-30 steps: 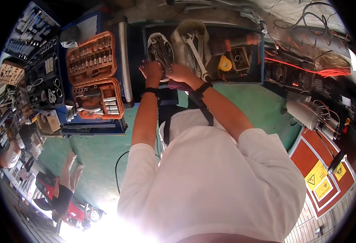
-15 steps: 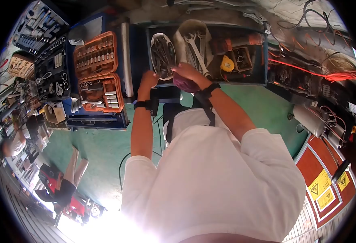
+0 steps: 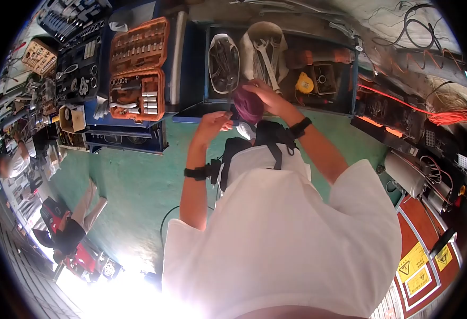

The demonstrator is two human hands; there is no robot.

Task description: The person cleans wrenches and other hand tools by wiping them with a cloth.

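At upper centre, along the near edge of the drawer [image 3: 324, 111]: a purple bundle [image 3: 248, 105], cloth-like, folded or wadded. Over its upper right side, the right hand [image 3: 269, 100], with fingers curled and apparently gripping; thumb placement too hidden to make out. Left of centre and lower in the frame, the left hand [image 3: 211, 126], just beside the bundle but apart from it; fingers half bent, fingertips toward the bundle. Whether pinching anything small there: cannot tell.

Against the frames of a second and half a second ago: a clear withdrawal of the left hand, down from the lower end of the oval tray [image 3: 211, 64] and out past the drawer edge. Much more of the bundle in sight now, under the right hand. Also a shift of the whole view, from a turn of the head.

Meaning, as a judgement: handling now centred on the bundle rather than on the loose tools in the tray.

Around the hands: at upper centre, a pale container [image 3: 248, 53] with a wrench [image 3: 267, 61], its lower end near the right hand; farther right, a yellow tape measure [image 3: 304, 83]. At upper left, an orange socket case [image 3: 161, 87].
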